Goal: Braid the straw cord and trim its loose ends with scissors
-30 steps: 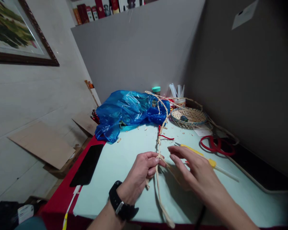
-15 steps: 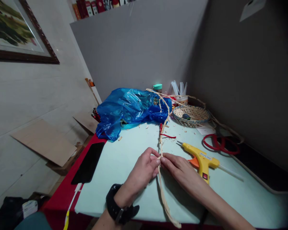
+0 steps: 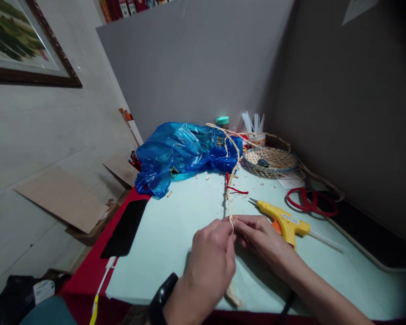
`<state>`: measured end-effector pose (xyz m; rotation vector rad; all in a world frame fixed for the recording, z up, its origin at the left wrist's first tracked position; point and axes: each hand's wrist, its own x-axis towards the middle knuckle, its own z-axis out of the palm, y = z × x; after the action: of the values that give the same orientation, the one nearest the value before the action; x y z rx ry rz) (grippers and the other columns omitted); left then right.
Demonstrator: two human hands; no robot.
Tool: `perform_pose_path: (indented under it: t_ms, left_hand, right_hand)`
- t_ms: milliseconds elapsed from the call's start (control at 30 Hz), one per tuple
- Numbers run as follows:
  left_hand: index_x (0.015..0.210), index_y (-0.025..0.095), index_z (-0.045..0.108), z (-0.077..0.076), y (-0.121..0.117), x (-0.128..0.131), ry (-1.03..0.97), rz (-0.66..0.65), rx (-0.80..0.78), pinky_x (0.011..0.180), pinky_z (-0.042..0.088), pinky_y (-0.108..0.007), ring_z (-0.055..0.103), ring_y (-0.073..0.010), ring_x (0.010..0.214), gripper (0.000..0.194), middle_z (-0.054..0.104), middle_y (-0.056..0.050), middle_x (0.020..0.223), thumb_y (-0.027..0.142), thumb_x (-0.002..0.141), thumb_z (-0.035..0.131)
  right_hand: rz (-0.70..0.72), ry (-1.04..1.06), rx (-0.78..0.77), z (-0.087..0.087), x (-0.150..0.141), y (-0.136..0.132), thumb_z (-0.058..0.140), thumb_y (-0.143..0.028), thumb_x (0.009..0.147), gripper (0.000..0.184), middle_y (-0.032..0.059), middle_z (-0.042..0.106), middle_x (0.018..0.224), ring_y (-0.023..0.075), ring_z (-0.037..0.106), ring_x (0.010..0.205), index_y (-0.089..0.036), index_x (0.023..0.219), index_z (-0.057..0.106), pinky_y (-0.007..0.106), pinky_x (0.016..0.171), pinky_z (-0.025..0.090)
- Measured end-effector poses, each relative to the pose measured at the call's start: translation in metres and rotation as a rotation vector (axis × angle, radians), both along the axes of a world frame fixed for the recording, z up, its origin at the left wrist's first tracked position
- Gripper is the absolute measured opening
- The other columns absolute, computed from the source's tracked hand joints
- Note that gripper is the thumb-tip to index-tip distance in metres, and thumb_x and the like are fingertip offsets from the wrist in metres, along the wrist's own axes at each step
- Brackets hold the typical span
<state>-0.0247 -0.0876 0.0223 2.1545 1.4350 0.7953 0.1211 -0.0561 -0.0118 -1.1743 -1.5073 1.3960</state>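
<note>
A pale twisted straw cord (image 3: pixel 232 178) runs down the table from the blue bag to my fingers. My left hand (image 3: pixel 214 257), back turned up, is closed on it near the table's front. Close against it, my right hand (image 3: pixel 257 232) pinches the cord between thumb and fingers. The loose end of the cord comes out below my left hand; the part inside my fingers is hidden. A short red string (image 3: pixel 237 190) is tied around the cord farther up. Right of my right hand lies a yellow glue gun (image 3: pixel 286 219) with an orange trigger.
Behind the cord sits a blue plastic bag (image 3: pixel 179 151). A woven basket (image 3: pixel 279 160) stands at back right, with red-handled scissors (image 3: pixel 302 201) nearer me. A black phone (image 3: pixel 126 228) lies at the table's left edge. Small straw scraps litter the tabletop (image 3: pixel 162 253).
My left hand has rolled over, its back now facing up, and covers more of the cord. The loose end has shifted left. My right hand has moved slightly right, still pinching.
</note>
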Motion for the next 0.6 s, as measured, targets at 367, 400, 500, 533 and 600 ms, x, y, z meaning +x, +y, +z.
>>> perform_pose_path:
  t_ms: [367,400,500,533,600]
  left_hand:
    - [0.085,0.016,0.066,-0.005,-0.018,0.001,0.261,-0.021,0.109,0.075,0.048,-0.04,0.061,-0.0263,0.085,0.02,0.068,-0.009,0.089,0.013,0.09,0.047]
    - [0.081,0.017,0.064,-0.001,-0.013,-0.004,0.172,0.041,0.097,0.078,0.046,-0.04,0.058,-0.0255,0.086,0.02,0.066,-0.008,0.086,0.016,0.091,0.047]
    - [0.087,0.017,0.057,0.007,0.008,-0.012,-0.094,0.159,-0.007,0.085,0.04,-0.038,0.053,-0.0229,0.093,0.009,0.06,-0.007,0.091,0.019,0.09,0.049]
    - [0.09,0.017,0.054,0.006,0.015,-0.012,-0.219,0.13,-0.119,0.084,0.04,-0.036,0.052,-0.0213,0.09,0.006,0.059,-0.006,0.089,0.021,0.089,0.05]
    - [0.094,0.019,0.049,0.0,0.027,-0.01,-0.501,-0.054,-0.462,0.071,0.041,-0.029,0.052,-0.0166,0.075,0.011,0.054,0.0,0.075,0.028,0.088,0.051]
  right_hand:
    - [0.005,0.255,-0.138,0.0,-0.001,-0.005,0.064,-0.05,0.083,0.04,-0.0031,0.047,0.058,0.0083,0.03,0.052,-0.011,0.094,0.068,0.025,0.052,0.021]
    - [0.008,0.252,-0.133,0.0,0.0,-0.005,0.063,-0.05,0.084,0.04,-0.0032,0.047,0.059,0.0082,0.028,0.052,-0.011,0.093,0.067,0.025,0.051,0.017]
    - [0.032,0.242,-0.118,-0.002,0.001,-0.004,0.061,-0.051,0.085,0.04,-0.0025,0.047,0.061,0.0082,0.026,0.053,-0.012,0.09,0.066,0.025,0.049,0.012]
    - [0.045,0.239,-0.112,-0.002,0.001,-0.004,0.06,-0.053,0.085,0.041,-0.0022,0.047,0.062,0.0081,0.026,0.053,-0.012,0.089,0.066,0.025,0.049,0.013]
    - [0.071,0.227,-0.097,-0.003,0.0,-0.004,0.057,-0.056,0.085,0.043,-0.0026,0.045,0.061,0.0083,0.028,0.052,-0.013,0.088,0.064,0.024,0.048,0.016]
